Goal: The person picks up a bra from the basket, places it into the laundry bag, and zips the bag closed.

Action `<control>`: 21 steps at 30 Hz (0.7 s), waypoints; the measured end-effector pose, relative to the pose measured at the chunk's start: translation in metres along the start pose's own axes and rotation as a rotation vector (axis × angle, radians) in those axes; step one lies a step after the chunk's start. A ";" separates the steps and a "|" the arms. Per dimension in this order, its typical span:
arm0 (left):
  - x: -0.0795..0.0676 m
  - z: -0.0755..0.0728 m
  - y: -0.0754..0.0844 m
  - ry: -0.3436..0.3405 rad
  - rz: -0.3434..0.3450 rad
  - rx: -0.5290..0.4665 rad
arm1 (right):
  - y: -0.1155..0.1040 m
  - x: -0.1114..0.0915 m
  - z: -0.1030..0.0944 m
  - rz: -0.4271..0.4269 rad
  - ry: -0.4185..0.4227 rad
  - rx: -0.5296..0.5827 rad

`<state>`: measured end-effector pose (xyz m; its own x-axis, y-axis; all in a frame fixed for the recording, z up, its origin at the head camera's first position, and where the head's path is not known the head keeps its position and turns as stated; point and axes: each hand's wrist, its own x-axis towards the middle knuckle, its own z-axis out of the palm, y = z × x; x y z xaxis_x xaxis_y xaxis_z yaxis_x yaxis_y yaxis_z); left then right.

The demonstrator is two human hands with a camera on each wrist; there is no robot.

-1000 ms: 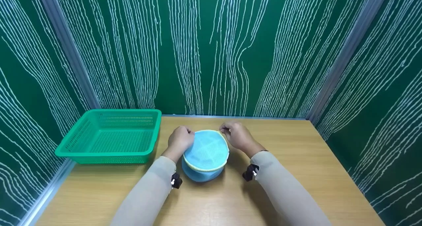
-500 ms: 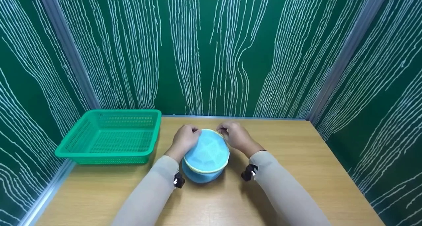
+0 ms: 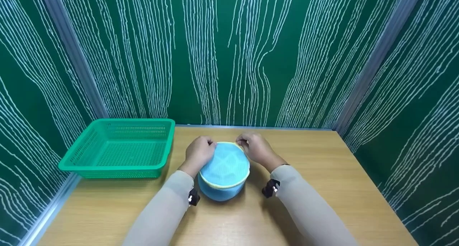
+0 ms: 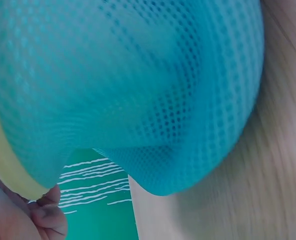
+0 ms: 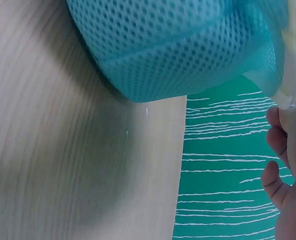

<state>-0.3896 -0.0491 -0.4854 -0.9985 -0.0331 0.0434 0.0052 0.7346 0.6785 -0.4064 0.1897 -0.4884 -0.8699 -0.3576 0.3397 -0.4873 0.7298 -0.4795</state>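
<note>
A round blue mesh laundry bag (image 3: 226,165) with yellow trim stands upright on the table, its flat top facing up. At the far left of its rim, my left hand (image 3: 199,153) pinches the yellow edge between thumb and fingers. My right hand (image 3: 259,149) pinches the rim at the far right. In the left wrist view, the yellow trim (image 4: 10,167) runs down to the left fingertips (image 4: 50,212). A whitish end of the trim (image 5: 292,75) meets the right fingertips (image 5: 277,132) in the right wrist view. Below the rim the mesh side bulges and folds.
A green perforated plastic basket (image 3: 118,171) sits on the left of the wooden table (image 3: 322,174), near the back wall. Green panels (image 3: 222,59) with white wavy lines enclose the table at the back and sides. Both wrists carry small black cameras (image 3: 271,188).
My left hand has moved right along the rim toward my right hand, then slightly back. The bag's top has shifted and now lies flatter. My right hand has barely moved.
</note>
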 end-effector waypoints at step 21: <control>-0.003 -0.001 -0.005 0.011 -0.017 -0.033 | 0.003 0.001 0.002 0.019 0.004 0.013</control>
<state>-0.3864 -0.0537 -0.4885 -0.9978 -0.0528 0.0392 -0.0100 0.7108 0.7033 -0.4087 0.1902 -0.4912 -0.8789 -0.3412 0.3335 -0.4714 0.7288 -0.4966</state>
